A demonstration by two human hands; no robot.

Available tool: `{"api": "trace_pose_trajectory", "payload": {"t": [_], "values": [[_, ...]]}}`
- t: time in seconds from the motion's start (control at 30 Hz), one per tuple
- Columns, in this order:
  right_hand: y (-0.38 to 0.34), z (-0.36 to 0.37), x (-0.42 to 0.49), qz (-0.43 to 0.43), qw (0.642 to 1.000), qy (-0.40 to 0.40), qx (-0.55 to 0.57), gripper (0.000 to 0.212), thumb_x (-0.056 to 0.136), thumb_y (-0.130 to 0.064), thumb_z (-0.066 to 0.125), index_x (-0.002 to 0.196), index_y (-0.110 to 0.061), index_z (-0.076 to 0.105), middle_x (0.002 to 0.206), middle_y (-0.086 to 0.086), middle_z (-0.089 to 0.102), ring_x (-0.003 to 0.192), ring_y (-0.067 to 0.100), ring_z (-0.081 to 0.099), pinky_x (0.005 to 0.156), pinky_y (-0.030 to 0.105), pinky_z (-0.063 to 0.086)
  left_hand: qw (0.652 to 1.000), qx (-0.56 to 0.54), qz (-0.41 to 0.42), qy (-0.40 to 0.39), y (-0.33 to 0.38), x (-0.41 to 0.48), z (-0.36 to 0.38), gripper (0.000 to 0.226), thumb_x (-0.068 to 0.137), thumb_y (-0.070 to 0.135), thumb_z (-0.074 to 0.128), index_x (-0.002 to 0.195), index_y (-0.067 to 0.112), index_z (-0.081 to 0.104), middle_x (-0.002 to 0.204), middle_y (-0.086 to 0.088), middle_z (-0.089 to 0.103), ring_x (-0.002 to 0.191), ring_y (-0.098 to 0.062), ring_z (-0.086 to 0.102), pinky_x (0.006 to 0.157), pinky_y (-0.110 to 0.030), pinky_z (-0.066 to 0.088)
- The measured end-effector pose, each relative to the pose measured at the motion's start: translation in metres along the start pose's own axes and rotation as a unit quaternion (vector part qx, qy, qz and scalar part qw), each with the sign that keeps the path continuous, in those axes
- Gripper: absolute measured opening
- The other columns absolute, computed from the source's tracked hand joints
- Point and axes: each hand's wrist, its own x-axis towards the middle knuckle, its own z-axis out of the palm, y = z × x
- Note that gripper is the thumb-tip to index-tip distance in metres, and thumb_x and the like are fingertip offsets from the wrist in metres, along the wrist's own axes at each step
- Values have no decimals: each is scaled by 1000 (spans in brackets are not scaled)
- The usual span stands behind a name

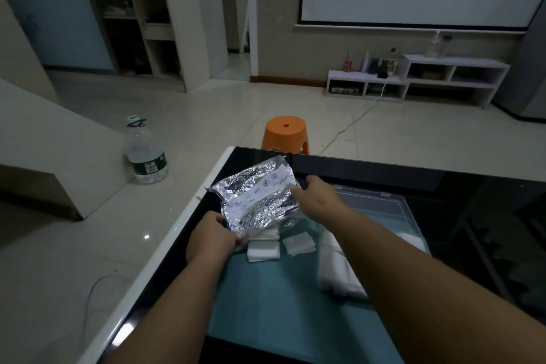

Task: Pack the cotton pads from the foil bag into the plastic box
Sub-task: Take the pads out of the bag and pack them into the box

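Right now your left hand pinches the low end of the crinkly silver foil bag, with its fingers curled tight on it. The bag is tipped over the left part of the clear plastic box with the blue-green bottom. A few small white square cotton pads lie in the box just under that low end. Your right hand grips the bag's high end.

The low end hangs close to the box's left wall. I think a hard shake could throw pads out onto the shiny black desk or down to the floor. Some pads may also get stuck in the bag's creases. A soft white heap sits further right in the box, partly hidden by your arm.
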Motion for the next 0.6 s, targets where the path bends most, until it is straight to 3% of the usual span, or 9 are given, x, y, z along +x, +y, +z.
{"api": "trace_pose_trajectory", "payload": {"t": [0.1, 0.17, 0.23, 0.37, 0.47, 0.6], "values": [[4, 9, 6, 27, 999, -8, 16, 45, 96, -40, 55, 123, -4, 52, 124, 15, 59, 110, 29, 58, 87, 38, 47, 1000, -4, 2, 7, 4, -1, -5, 39, 69, 23, 76, 102, 29, 57, 106, 1, 65, 94, -21, 61, 83, -31, 50], [8, 13, 7, 33, 999, -14, 26, 29, 93, -33, 62, 95, -5, 62, 101, 15, 67, 88, 27, 65, 80, 40, 55, 1000, -20, 3, 6, 5, 1, -6, 50, 73, 17, 74, 120, 22, 58, 121, -4, 63, 106, -25, 59, 87, -30, 47], [12, 16, 5, 36, 998, -17, 44, 23, 89, -25, 69, 88, -2, 67, 87, 15, 69, 77, 27, 67, 78, 43, 59, 999, -48, 0, 2, 5, 4, -6, 55, 74, 12, 75, 126, 14, 58, 128, -8, 60, 110, -27, 58, 89, -31, 46], [17, 19, -5, 36, 996, 7, 84, 16, 82, -22, 76, 80, -10, 66, 83, 12, 69, 80, 27, 68, 80, 47, 58, 994, -110, -8, -4, 12, -3, -9, 12, 83, 14, 69, 93, 7, 70, 98, -7, 68, 83, -25, 61, 82, -35, 52], [22, 21, -11, 30, 995, 26, 90, 21, 78, -20, 81, 74, -10, 62, 82, 13, 69, 78, 26, 65, 75, 43, 56, 990, -137, -30, -4, 15, -4, -11, 14, 75, 20, 75, 72, 7, 71, 82, -11, 71, 76, -28, 67, 79, -42, 57], [28, 22, -16, 36, 995, -7, 90, 19, 75, -18, 81, 78, -16, 62, 86, 8, 70, 81, 23, 68, 80, 49, 58, 988, -145, -50, -1, 14, 1, -10, 14, 64, 13, 80, 56, 9, 69, 70, -13, 70, 67, -32, 69, 68, -49, 60]]}}
